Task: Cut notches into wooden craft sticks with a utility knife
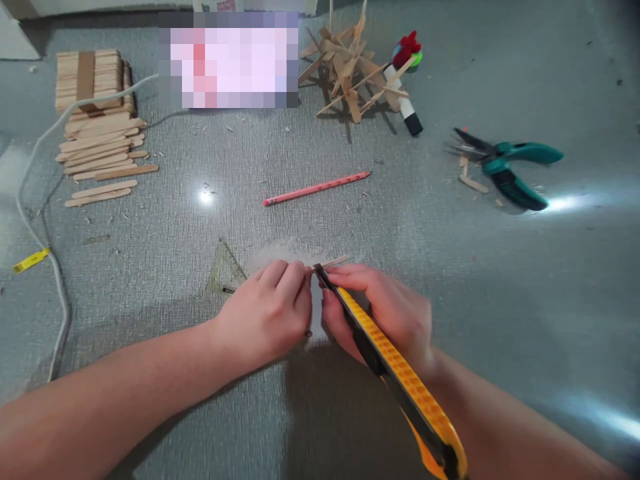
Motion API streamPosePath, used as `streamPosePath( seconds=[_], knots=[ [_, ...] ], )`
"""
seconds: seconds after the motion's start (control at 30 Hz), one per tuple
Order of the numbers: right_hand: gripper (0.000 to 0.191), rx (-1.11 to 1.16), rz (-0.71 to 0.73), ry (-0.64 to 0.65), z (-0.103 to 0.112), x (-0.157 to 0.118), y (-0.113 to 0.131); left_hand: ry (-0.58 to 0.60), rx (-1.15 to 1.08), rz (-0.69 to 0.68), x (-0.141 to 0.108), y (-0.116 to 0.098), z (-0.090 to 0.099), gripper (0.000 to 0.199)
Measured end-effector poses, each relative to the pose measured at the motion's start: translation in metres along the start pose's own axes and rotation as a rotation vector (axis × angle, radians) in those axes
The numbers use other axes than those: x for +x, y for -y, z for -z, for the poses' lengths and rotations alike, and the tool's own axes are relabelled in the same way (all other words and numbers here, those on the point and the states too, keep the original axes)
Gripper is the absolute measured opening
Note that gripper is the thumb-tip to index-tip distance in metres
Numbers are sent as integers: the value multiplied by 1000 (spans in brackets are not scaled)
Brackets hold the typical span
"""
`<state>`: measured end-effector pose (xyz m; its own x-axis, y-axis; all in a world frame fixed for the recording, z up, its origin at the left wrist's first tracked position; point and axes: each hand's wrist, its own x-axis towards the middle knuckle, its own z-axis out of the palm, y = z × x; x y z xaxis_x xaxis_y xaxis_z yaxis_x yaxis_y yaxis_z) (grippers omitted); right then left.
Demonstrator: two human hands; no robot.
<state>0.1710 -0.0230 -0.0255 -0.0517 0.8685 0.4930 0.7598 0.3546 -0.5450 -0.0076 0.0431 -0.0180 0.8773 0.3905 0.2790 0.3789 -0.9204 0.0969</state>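
My right hand (390, 307) is closed around a yellow and black utility knife (400, 367), its handle slanting down toward the lower right. The knife's tip touches a thin wooden stick (336, 263). My left hand (275, 300) is closed, its fingertips pinching the stick's left part, which the hand mostly hides. Under the two hands lies a pale patch of dust. A clear triangular ruler (227, 267) sits flat beside my left hand, partly covered by it.
A pink pencil (317, 189) lies beyond my hands. Green-handled pliers (510, 163) rest at right. Craft sticks (103, 147) and a bundle (103, 80) are at left, near a white cable (65, 307). Farther back stand a stick structure (347, 67), a glue stick (407, 110) and a blurred screen (235, 63).
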Motion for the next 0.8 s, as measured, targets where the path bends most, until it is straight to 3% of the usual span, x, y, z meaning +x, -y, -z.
streamPosePath(
  seconds=[0.5, 0.8],
  knots=[
    [29, 3, -8, 45, 0, 1, 0, 84, -11, 10, 0, 2, -3, 18],
    [21, 38, 3, 57, 2, 0, 0, -7, 49, 26, -1, 1, -5, 17]
  ],
)
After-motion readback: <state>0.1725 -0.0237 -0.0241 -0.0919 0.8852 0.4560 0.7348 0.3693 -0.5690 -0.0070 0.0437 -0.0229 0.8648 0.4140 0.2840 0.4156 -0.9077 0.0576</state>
